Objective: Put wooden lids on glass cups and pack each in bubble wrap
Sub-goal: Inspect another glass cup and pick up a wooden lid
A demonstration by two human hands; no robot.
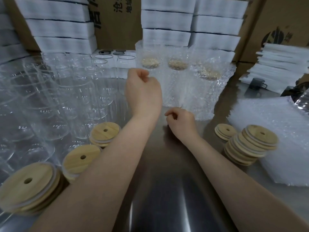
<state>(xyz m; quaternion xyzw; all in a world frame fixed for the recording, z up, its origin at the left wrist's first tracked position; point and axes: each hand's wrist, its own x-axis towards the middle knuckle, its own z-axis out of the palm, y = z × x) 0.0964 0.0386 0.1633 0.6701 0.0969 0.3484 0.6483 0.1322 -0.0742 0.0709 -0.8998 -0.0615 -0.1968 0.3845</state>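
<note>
The left hand (143, 92) hangs above the steel table (167, 190) with its fingers curled into the palm. Its fingertips are right at the edge of the nearest wrapped cup, but the blur hides whether they pinch the wrap. The right hand (181, 122), lower and toward 4 o'clock from it, rests on the table in a loose fist, thumb against forefinger, with nothing visible in it. At 12 to 1 o'clock from the hands stand three bubble-wrapped cups (177, 77), upright and close together, their wooden lids showing through the wrap. Bare glass cups (50, 97) crowd the table from 9 to 11 o'clock. Short stacks of wooden lids (80, 160) lie at 7 to 8 o'clock beside the left forearm, and a taller lid stack (250, 144) stands at 4 o'clock against a pile of bubble wrap (275, 124). White foam stacks (167, 19) and cardboard boxes (117, 22) line the back, and a dark mug (255, 83) sits at 2 o'clock.
</note>
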